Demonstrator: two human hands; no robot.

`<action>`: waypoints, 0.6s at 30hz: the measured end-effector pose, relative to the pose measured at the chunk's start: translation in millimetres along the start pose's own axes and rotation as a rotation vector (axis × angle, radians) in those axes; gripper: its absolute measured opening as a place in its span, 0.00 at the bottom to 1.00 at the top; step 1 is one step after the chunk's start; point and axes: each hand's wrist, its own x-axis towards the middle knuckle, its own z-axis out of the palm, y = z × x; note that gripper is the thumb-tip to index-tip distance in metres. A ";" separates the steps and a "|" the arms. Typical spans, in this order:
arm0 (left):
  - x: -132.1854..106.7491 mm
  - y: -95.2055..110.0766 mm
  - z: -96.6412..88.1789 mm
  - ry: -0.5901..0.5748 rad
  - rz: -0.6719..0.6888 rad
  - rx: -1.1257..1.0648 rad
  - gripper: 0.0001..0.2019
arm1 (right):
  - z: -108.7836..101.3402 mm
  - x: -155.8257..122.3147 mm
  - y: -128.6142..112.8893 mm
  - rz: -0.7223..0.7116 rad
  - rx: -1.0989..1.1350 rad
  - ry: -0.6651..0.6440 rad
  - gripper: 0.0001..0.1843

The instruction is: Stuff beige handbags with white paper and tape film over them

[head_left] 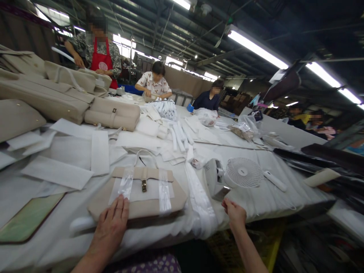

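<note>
A beige handbag [136,207] lies flat at the table's near edge, its flap fastened by a gold-coloured clasp [144,185]. Under the flap is a thin white sheet [153,191], with two strips of clear tape [164,191] running over the flap and sheet. My left hand [113,220] rests with fingers stretched out on the bag's lower left, its fingertips at the left strip. To the right, my right hand [234,212] has its fingers pinched together just in front of a white tape dispenser [212,176]. Whatever is between those fingertips is too small to make out.
A white handheld fan [243,172] lies beyond the dispenser. White sheets [57,172] and a green panel [31,218] cover the left side. More beige bags [112,113] are piled behind them. Several co-workers [155,81] stand across the table.
</note>
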 end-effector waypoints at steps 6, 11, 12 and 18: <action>2.3 0.3 -1.0 0.019 -0.005 0.000 0.24 | -18.7 -16.4 -5.8 0.026 -0.259 0.001 0.18; 10.5 6.1 -19.1 0.003 -0.053 0.076 0.22 | -22.4 -26.3 -40.3 -0.058 -0.457 -0.191 0.22; 12.8 6.7 -21.4 -0.005 -0.056 0.091 0.22 | -15.5 -27.3 -55.3 -0.090 -0.490 -0.255 0.23; 16.7 5.3 -20.5 0.004 -0.091 0.100 0.21 | 42.5 -80.4 -193.3 -0.632 -0.379 -0.864 0.22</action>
